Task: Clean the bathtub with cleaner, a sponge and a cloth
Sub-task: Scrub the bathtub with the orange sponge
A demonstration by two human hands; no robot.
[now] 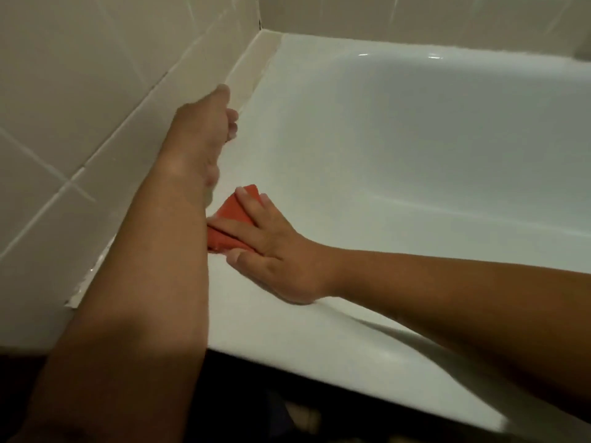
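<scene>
Pressing cloth (pixel 235 208) with flat, spread right hand (pixel 272 254), bracing curled left hand (pixel 204 121) on bathtub rim (pixel 287 330); may skid if slick.

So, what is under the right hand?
An orange-red cloth or sponge, lying on the bathtub rim. Straight fingers of the right hand cover its middle; the left forearm hides its left edge.

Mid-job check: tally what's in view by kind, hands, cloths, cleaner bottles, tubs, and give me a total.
Hands: 2 (left hand, right hand)
Orange-red cloth: 1
Cleaner bottles: 0
Bathtub: 1
Total: 4
</scene>
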